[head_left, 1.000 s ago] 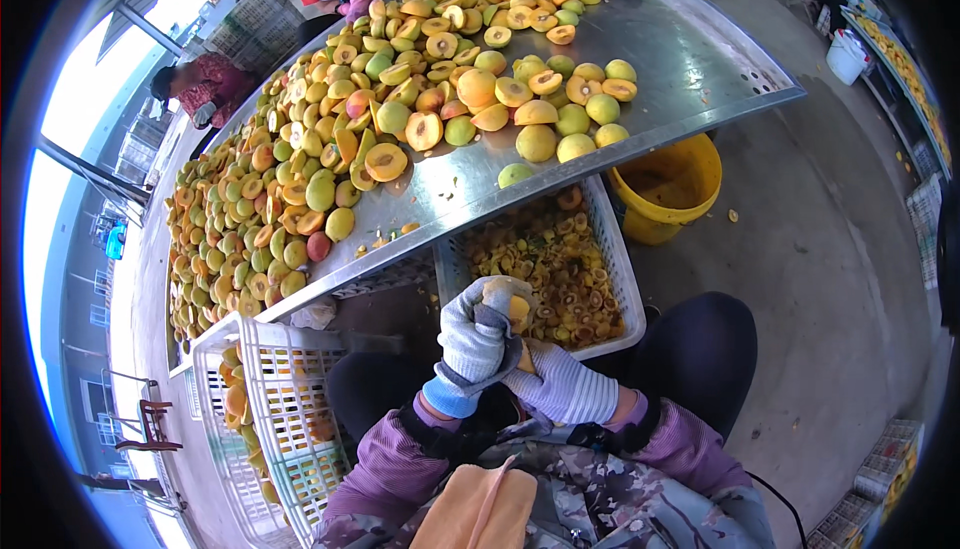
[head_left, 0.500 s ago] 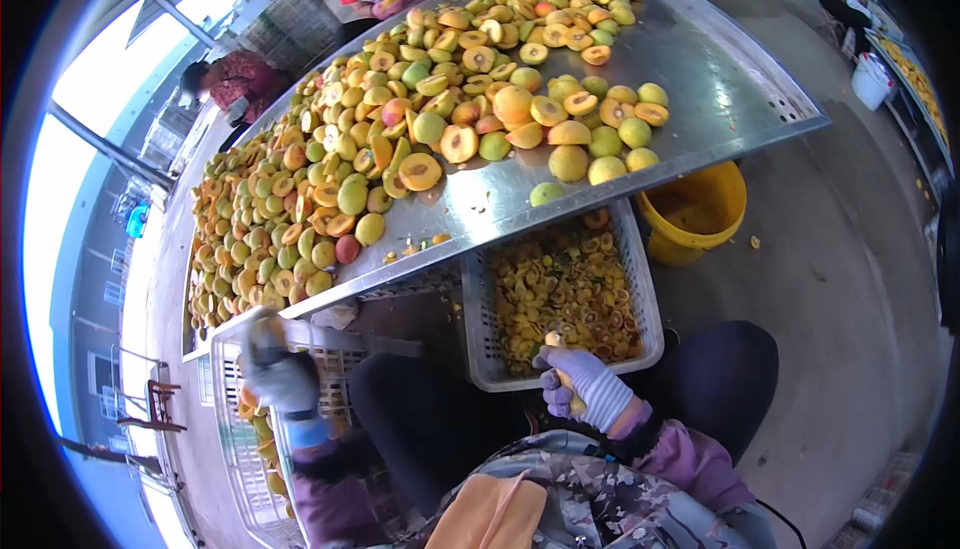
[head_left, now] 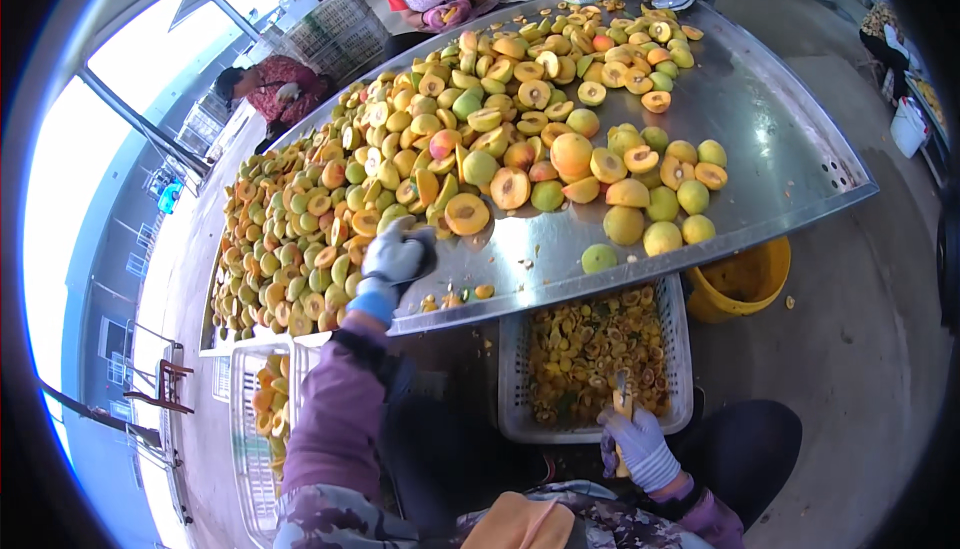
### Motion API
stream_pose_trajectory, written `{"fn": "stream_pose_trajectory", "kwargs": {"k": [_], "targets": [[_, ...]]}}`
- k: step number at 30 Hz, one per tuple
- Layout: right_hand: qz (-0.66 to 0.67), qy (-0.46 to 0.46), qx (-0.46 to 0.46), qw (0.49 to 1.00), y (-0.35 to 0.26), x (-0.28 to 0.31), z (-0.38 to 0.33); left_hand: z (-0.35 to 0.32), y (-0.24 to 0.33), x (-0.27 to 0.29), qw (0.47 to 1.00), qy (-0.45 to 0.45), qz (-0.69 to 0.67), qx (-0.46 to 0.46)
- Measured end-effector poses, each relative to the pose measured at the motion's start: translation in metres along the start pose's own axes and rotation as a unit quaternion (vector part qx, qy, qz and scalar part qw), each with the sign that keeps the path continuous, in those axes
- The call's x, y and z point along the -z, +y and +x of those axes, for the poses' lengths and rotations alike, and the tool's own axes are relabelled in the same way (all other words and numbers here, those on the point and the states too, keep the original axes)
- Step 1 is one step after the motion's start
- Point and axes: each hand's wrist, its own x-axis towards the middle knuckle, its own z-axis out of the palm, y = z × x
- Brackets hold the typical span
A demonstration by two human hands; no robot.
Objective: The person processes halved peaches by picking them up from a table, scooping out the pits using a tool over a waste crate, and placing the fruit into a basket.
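Note:
My left hand (head_left: 393,257), in a whitish glove with dark patches, reaches over the table's near edge to the pile of halved yellow-green peaches (head_left: 330,219). Its fingers are smeared and partly hidden, so I cannot tell whether they hold a fruit. Lower right, my right hand (head_left: 643,446), gloved in white and purple, is closed around a hand tool with a pale yellowish handle (head_left: 623,404) and a metal tip. That tip points up over a grey crate (head_left: 512,389) of peach scraps and pits (head_left: 590,349).
The metal table (head_left: 760,189) slopes across the view. A yellow bucket (head_left: 765,294) stands under its right side. At left, a white crate (head_left: 250,449) holds peach halves. Other people, one in a red patterned top (head_left: 280,94), work around the table's far side.
My left hand has moved from above the white crate, up and right, onto the table beside the peaches. My right hand still holds the tool, its metal tip now visible. The whole view has shifted.

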Motion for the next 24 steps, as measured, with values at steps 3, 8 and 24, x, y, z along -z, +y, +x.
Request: {"fn": "stream_pose_trajectory", "kwargs": {"k": [3, 8, 24], "targets": [[-0.026, 0.025, 0.033, 0.999, 0.004, 0.015, 0.008, 0.031, 0.031, -0.044, 0.992, -0.015, 0.112, 0.063], [-0.07, 0.057, 0.044, 0.995, -0.013, 0.011, 0.01, 0.043, 0.049, -0.076, 0.987, 0.033, 0.129, 0.086], [-0.382, 0.131, 0.322, 0.856, 0.008, 0.0, -0.002, -0.059, 0.071, -0.061, 0.794, -0.184, -0.576, 0.066]]}}
